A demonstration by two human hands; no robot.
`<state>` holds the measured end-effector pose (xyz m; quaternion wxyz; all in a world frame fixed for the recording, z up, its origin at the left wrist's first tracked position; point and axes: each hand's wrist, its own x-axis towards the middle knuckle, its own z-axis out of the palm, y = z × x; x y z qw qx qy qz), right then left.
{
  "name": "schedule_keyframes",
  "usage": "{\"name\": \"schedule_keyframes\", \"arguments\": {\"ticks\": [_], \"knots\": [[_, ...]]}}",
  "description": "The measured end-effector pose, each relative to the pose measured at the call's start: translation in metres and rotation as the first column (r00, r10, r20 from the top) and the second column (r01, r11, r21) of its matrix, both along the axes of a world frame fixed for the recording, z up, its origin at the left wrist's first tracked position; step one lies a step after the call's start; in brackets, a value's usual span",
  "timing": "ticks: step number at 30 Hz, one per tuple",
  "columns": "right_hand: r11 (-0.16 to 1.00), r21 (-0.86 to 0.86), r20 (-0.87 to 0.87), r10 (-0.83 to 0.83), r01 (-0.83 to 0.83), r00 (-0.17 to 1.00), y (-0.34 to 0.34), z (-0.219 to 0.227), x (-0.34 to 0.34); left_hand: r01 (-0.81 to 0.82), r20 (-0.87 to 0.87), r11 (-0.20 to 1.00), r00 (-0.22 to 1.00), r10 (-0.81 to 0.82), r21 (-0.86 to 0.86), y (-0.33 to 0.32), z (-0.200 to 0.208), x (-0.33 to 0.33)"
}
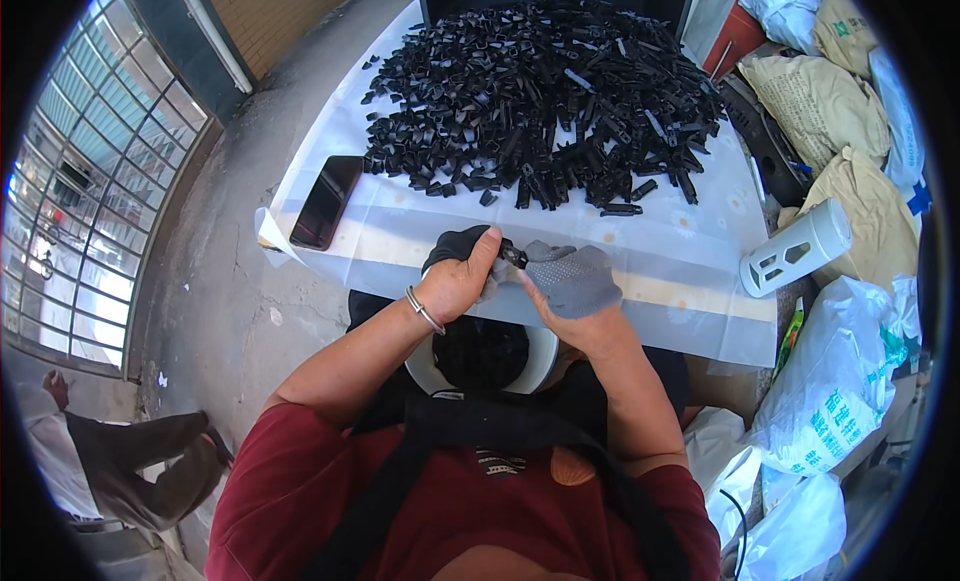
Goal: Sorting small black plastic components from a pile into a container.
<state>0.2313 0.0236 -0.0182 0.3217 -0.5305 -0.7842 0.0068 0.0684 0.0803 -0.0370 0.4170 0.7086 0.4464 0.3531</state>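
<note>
– white-sheeted table (690,226), heaped with black plastic parts (540,96); pale round bowl (543,359) below.
– and the hands?
– black-gloved left hand (464,268) and grey-gloved right hand (572,279) pinch a small black part (513,255) between them; slack fingers might drop it.

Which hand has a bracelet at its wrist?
The left hand: a silver-coloured bracelet circles its wrist, while the right hand has a bare wrist.

Makeshift workshop, heaped black parts (575,111), covered table (690,231), sacks (815,111)
</note>
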Motion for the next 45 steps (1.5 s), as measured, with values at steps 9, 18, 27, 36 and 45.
{"name": "schedule_keyframes", "arguments": {"ticks": [9,18,27,36,45], "knots": [[0.986,-0.153,0.067,0.073,-0.062,0.995,0.004,-0.010,-0.014,0.129,-0.169,0.982,0.980,-0.105,0.140,-0.008,0.005,-0.001],[0.962,-0.170,0.117,-0.194,0.212,0.974,0.041,-0.006,0.006,0.066,-0.514,0.871,0.828,0.225,0.486,0.054,0.001,-0.017],[0.965,0.001,0.360,-0.244,0.262,0.901,0.083,-0.014,0.005,0.167,-0.520,0.751,0.813,0.262,0.639,0.074,-0.021,0.014],[0.993,0.009,-0.136,0.118,-0.118,0.984,0.034,-0.016,0.008,0.186,-0.399,0.983,0.900,-0.175,-0.012,0.033,0.021,-0.021],[0.964,0.001,-0.009,0.266,-0.266,0.964,0.018,-0.014,-0.008,0.344,-0.283,0.931,0.887,-0.365,-0.122,0.017,0.029,-0.032]]}}
